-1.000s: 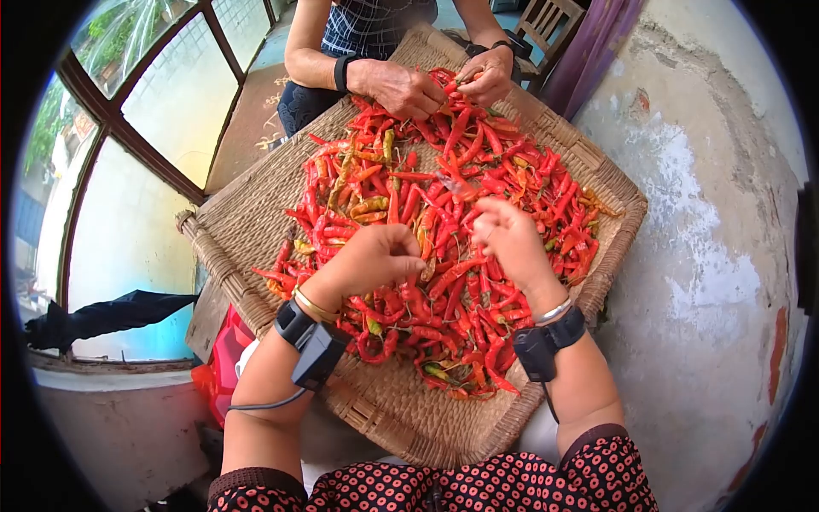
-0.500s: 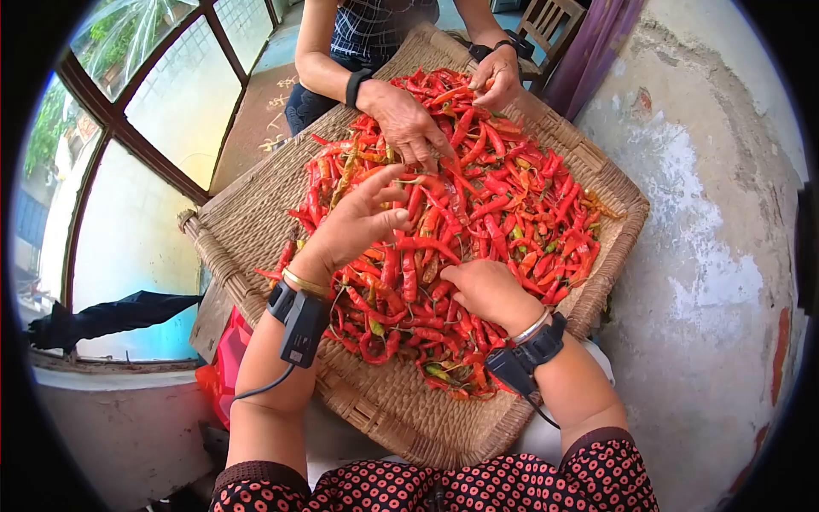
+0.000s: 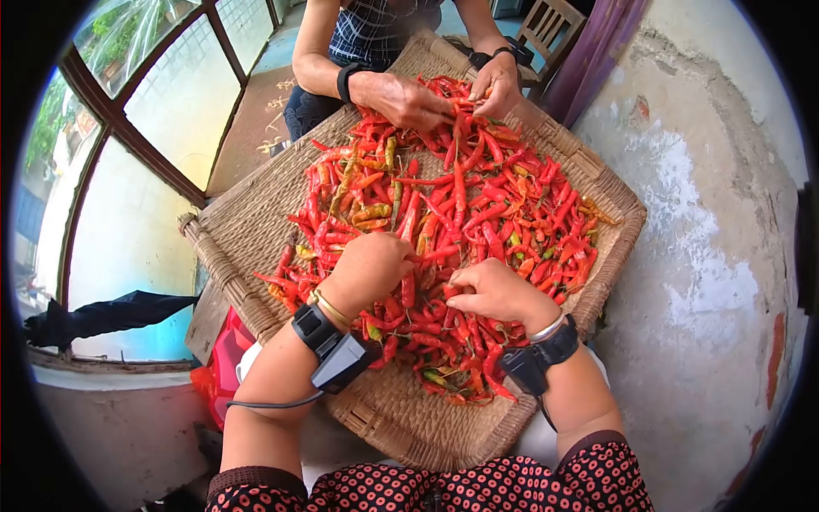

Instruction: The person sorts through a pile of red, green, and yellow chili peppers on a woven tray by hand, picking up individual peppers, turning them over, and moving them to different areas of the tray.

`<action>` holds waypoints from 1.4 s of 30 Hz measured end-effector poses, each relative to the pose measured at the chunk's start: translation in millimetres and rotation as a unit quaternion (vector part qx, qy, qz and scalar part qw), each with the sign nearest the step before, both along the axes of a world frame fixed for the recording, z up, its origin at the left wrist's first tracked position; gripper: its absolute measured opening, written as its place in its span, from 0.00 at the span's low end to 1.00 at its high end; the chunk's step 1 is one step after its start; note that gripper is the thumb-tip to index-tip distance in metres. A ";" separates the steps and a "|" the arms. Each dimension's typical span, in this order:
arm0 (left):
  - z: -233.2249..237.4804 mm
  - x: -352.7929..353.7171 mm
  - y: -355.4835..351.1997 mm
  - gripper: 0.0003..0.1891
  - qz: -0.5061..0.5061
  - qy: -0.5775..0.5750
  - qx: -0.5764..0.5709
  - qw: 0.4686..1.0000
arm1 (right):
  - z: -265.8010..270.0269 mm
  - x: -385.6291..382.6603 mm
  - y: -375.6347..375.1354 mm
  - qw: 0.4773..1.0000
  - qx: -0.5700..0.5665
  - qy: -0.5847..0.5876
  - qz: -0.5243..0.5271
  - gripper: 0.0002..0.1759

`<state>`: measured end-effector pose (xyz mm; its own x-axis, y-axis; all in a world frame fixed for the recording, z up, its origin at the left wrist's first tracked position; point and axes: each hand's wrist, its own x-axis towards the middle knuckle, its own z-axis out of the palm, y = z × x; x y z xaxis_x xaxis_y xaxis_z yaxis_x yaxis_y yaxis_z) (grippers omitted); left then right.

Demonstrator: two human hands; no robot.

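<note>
A large heap of red chili peppers (image 3: 520, 205), with a few yellowish and green ones among them, covers the woven tray (image 3: 247, 196). Over its near left part, my left hand (image 3: 367, 266) is closed, and a red chili pepper (image 3: 437, 254) sticks out to the right from its fingers. My right hand (image 3: 499, 292) is closed just to the right of it, low over the heap, with a bit of red chili pepper showing at thumb and forefinger. Parts of both hands' fingertips are turned away from view.
Opposite me, a person works at the tray's far end, their two hands (image 3: 414, 102) over the peppers. Windows (image 3: 136, 247) and a dark folded umbrella (image 3: 111, 320) are at left. A worn plaster wall (image 3: 699, 256) rises close on the right; a wooden chair (image 3: 550, 34) stands behind.
My left hand has come down and right from above the heap, its spread fingers now closed round a pepper. My right hand shifted slightly. The other person's hands drew closer together, farther from me.
</note>
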<state>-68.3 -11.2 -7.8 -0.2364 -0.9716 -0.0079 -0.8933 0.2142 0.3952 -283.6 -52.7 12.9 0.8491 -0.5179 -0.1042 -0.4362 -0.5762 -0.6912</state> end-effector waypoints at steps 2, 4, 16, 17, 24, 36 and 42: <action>11.1 1.4 3.8 0.08 0.017 0.020 0.003 1.000 | 12.7 -2.9 -6.9 0.987 0.149 0.061 -0.015 0.12; 22.9 2.9 8.6 0.09 0.045 0.070 0.017 0.996 | 9.6 -5.5 -12.4 0.947 0.298 0.099 -0.069 0.11; 31.1 2.0 13.2 0.10 0.043 0.130 0.097 0.986 | -33.9 6.9 -7.5 0.960 0.175 -0.140 -0.167 0.16; 28.2 1.5 13.2 0.10 0.043 0.130 0.099 0.986 | -35.1 9.6 -4.2 0.956 0.200 -0.147 -0.160 0.16; 21.7 -6.1 16.3 0.10 -0.131 0.244 0.131 0.952 | -11.0 6.6 -1.2 0.883 0.385 -0.179 -0.198 0.07; 8.3 12.9 13.9 0.12 0.020 -0.065 0.041 0.997 | 16.1 1.5 -14.8 0.768 0.335 -0.444 -0.317 0.23; 10.1 8.8 12.8 0.14 0.003 -0.077 0.057 0.995 | -13.4 -2.6 -19.8 0.879 0.300 -0.261 -0.263 0.24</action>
